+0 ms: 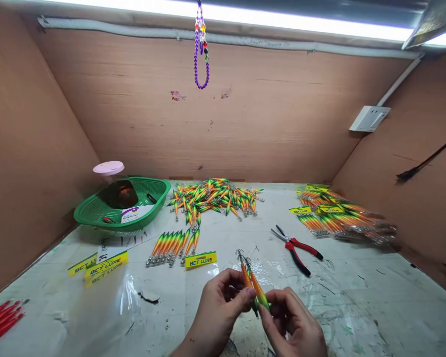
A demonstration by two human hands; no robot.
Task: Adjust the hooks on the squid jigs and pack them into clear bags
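Observation:
My left hand (219, 310) and my right hand (293, 322) meet at the front middle of the table, together pinching two orange-and-green fishing lures (251, 282) whose hooked ends point away from me. Just beyond lies a yellow "BCT LURE" label card (200, 259). A neat row of several lures (174, 244) lies behind that card. A loose heap of lures (213, 196) sits further back at the centre.
Red-handled pliers (297, 248) lie right of the hands. Bagged lure packs (338, 215) pile up at the right. A green basket (96, 208) holding a pink-lidded jar (109, 171) stands back left, yellow label cards (104, 265) before it. Red sticks (0, 320) lie front left. Brown walls enclose the bench.

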